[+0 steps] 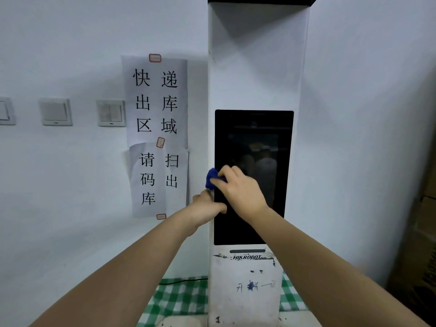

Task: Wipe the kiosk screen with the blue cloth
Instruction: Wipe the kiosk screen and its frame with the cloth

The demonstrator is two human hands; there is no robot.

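A tall white kiosk (pixel 257 67) stands against the wall, with a dark, switched-off screen (pixel 253 138) set in its front. My right hand (pixel 240 192) presses a bunched blue cloth (pixel 211 177) against the screen's left edge, about halfway down; most of the cloth is hidden under my fingers. Just below it, my left hand (pixel 207 206) grips the kiosk's left side edge, fingers curled around the corner. Faint reflections show in the glass.
Two paper notices (pixel 157 102) with large black characters are taped to the wall left of the kiosk. Wall switches (pixel 111 113) sit further left. A green checked cloth (pixel 179 300) covers the surface at the kiosk's base, with a black cable across it. Cardboard boxes (pixel 422 244) stand at right.
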